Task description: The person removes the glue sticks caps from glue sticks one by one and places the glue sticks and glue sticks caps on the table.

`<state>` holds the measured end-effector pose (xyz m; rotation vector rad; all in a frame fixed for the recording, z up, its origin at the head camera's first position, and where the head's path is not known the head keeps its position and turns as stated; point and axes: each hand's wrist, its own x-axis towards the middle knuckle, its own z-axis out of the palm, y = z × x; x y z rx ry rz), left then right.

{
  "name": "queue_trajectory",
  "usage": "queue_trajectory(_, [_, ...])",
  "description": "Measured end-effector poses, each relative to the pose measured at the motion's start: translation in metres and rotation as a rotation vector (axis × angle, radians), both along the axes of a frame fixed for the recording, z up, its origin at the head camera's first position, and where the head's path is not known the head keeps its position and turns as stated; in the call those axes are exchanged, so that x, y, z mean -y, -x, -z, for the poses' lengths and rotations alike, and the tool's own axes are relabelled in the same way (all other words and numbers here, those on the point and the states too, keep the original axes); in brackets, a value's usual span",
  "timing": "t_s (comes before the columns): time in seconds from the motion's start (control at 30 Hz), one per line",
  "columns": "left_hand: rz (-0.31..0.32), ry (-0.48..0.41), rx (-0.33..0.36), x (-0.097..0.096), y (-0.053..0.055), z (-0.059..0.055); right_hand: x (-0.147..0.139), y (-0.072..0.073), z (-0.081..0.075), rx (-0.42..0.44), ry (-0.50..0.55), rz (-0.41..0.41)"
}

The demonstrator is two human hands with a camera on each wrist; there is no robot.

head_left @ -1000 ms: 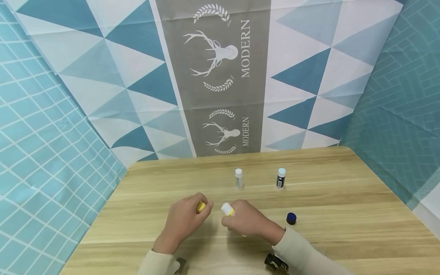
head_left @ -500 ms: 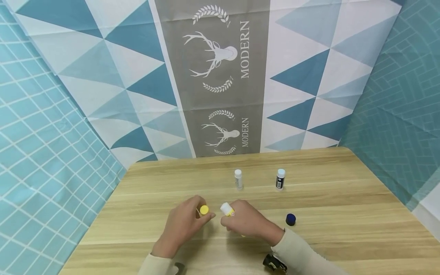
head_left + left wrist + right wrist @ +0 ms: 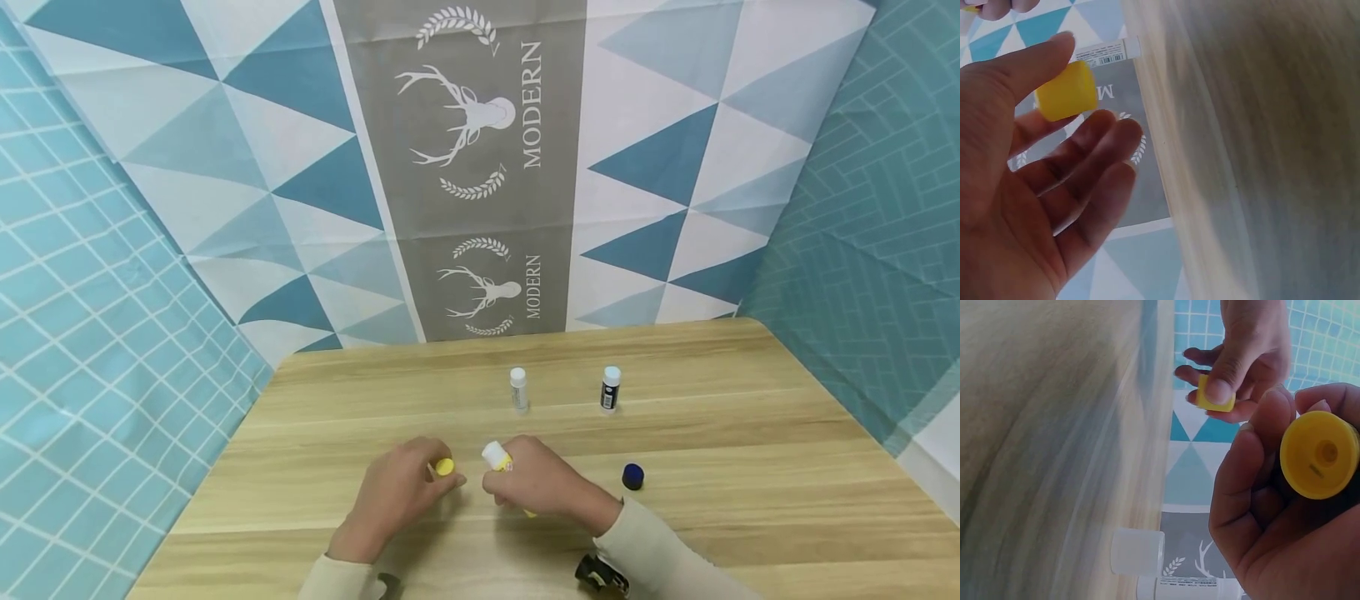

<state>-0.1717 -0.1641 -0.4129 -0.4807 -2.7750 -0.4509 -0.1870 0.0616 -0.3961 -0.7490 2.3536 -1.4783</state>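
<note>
My left hand (image 3: 397, 492) pinches a small yellow cap (image 3: 445, 467) between thumb and forefinger. In the left wrist view the cap (image 3: 1067, 92) sits at the thumb tip, the other fingers loosely bent. Just to its right, my right hand (image 3: 540, 479) grips a yellow glue stick (image 3: 497, 457), its white top end tilted toward the left hand. The right wrist view looks onto the round yellow base (image 3: 1319, 455) of that stick, fingers wrapped round its body. A gap separates the cap from the glue stick. Most of the stick's barrel is hidden by the right hand.
Behind the hands stand a white tube (image 3: 518, 390) and a dark-labelled tube with a pale top (image 3: 611, 390), both upright. A dark blue cap (image 3: 633, 476) lies on the wooden table (image 3: 337, 400) right of the right hand. Patterned cloth (image 3: 495, 167) hangs beyond the table.
The yellow cap has turned in my left fingers, so its round end now faces up, and the left hand has dropped slightly nearer. My right hand keeps the glue stick in place.
</note>
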Motion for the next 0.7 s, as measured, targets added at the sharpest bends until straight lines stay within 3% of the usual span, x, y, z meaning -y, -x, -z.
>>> queue_trajectory(0.2, [0.019, 0.04, 0.0, -0.001, 0.0, 0.005, -0.001, -0.001, 0.001, 0.02, 0.013, 0.002])
queue_trajectory(0.5, [0.009, 0.007, 0.116, 0.0, 0.003, 0.012, -0.003, -0.004, 0.004, 0.063, 0.008, 0.009])
queue_trajectory(0.7, [0.007, 0.007, 0.116, -0.001, 0.004, 0.013, -0.006, -0.004, 0.005, 0.061, -0.006, 0.017])
